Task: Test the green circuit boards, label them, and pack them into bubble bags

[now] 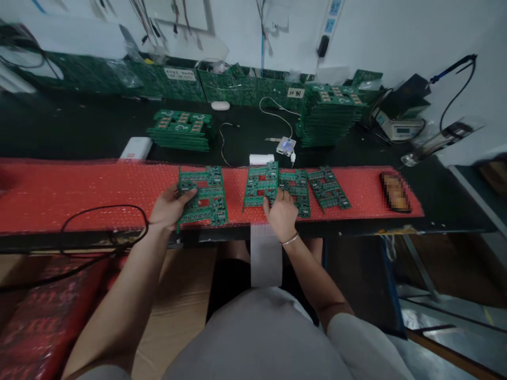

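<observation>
My left hand (171, 205) grips the left edge of a green circuit board (214, 196), thumb on top and fingers round the side. Close to the middle, my right hand (282, 210) pinches the lower right corner of a second circuit board (255, 182). That board partly overlaps a third circuit board (300, 184), which lies just beyond my right fingers. Farther right, another circuit board (329, 187) rests tilted. Beneath them all runs a long strip of red bubble wrap (99, 184).
Stacks of green boards stand behind, one at left (182, 138) and a taller one at right (328, 124). A small white device (285, 145) with a cable sits between them. A black cable (130, 240) loops across my left forearm. A blurred-out object (396, 191) lies at right.
</observation>
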A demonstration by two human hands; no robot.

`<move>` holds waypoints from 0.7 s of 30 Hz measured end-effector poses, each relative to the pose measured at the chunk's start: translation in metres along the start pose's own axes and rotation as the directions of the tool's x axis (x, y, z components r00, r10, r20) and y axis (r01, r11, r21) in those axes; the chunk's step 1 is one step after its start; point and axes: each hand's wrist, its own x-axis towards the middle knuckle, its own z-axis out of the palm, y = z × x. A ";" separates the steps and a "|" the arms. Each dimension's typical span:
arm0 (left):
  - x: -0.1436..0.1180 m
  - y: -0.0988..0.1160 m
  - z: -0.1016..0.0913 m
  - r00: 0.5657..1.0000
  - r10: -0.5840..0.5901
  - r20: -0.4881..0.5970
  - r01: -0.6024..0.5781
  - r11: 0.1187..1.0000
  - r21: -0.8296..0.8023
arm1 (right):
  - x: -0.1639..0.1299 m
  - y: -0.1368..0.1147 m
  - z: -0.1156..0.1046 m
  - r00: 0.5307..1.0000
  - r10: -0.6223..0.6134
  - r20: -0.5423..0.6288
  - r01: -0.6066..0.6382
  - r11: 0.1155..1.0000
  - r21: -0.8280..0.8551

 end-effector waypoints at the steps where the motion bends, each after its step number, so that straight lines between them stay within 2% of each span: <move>1: 0.003 0.001 -0.001 1.000 -0.011 0.029 0.012 1.000 -0.019 | -0.002 -0.002 -0.001 0.998 -0.049 -0.027 0.046 0.993 -0.105; 4: 0.012 0.001 0.006 0.992 -0.057 0.113 0.063 0.997 -0.050 | -0.004 -0.005 0.006 0.975 -0.221 0.001 0.216 0.953 -0.214; 7: 0.024 -0.005 0.019 0.983 -0.070 0.168 0.072 0.997 -0.002 | -0.001 -0.002 0.019 0.919 -0.366 0.145 0.388 0.903 -0.186; 9: 0.032 -0.011 0.026 0.982 -0.058 0.182 0.053 0.998 0.030 | 0.002 0.003 0.023 0.886 -0.406 0.224 0.445 0.881 -0.164; 13: 0.040 -0.021 0.028 0.983 -0.011 0.182 0.000 0.998 0.060 | 0.001 0.015 0.018 0.857 -0.443 0.263 0.485 0.866 -0.122; 17: 0.039 -0.023 0.025 0.979 -0.034 0.203 0.033 0.999 0.010 | -0.003 0.024 0.013 0.878 -0.431 0.210 0.459 0.882 -0.107; 21: 0.039 -0.029 0.032 0.956 0.030 0.292 -0.044 0.998 0.041 | -0.004 0.028 0.015 0.884 -0.432 0.180 0.451 0.889 -0.082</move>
